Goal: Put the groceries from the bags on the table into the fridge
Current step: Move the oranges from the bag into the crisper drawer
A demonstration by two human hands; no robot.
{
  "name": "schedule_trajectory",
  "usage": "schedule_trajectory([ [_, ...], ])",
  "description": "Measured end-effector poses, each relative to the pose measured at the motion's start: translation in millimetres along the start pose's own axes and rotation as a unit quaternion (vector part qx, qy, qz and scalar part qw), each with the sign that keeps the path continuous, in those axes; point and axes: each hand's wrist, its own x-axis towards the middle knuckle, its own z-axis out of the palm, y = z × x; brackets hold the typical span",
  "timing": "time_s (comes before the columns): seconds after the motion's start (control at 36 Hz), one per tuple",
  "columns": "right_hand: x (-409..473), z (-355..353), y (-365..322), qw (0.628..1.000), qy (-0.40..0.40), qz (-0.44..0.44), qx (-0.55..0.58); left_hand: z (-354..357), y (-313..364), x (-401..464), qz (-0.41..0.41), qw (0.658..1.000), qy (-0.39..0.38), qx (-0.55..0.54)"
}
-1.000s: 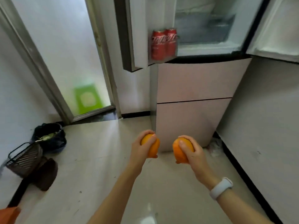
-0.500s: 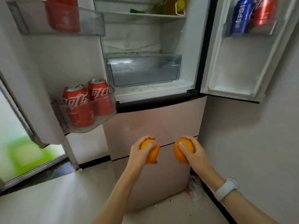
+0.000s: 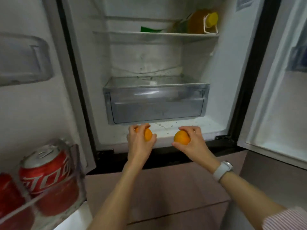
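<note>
Left hand [image 3: 141, 140] curled round one orange [image 3: 147, 133], right hand [image 3: 191, 140] round another orange [image 3: 181, 137]; both just in front of the clear drawer [image 3: 156, 103], presumably low for setting on the fridge floor [image 3: 182, 126].

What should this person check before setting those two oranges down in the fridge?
1. Left hand has a firm grip on its orange: ok, fingers curl round it.
2. Right hand has a firm grip on the other orange: ok.
3. Fridge doors open enough to reach in: ok, both stand wide.
4. Bare spot on the fridge floor in front of the clear drawer: ok, nothing lies there.
5. Drawer open, should the fruit go inside it: not ok, it is pushed in.
6. Oranges will stay put and not roll out: cannot tell; the floor's slope and front lip are unclear.
</note>
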Motion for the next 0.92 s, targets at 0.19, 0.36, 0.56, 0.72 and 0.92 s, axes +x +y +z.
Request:
schedule_trajectory([
  [0.19,108,3,31,0.994,-0.079,-0.055,-0.055,22,-29,77,-0.021,0.989,-0.036,0.143],
  [0.36,150,33,31,0.985,-0.154,-0.076,-0.027,25,-53,96,-0.047,0.98,-0.008,0.194],
  [0.56,174,58,21,0.97,-0.181,-0.161,-0.03,9,-60,109,-0.028,0.981,-0.02,0.19],
  [0.72,243,32,-31,0.964,0.026,-0.262,0.022,-6,-30,154,0.045,0.985,0.105,0.126],
  [0.92,324,31,-60,0.977,0.007,-0.198,-0.08,-19,-5,197,0.073,0.973,0.123,0.179],
])
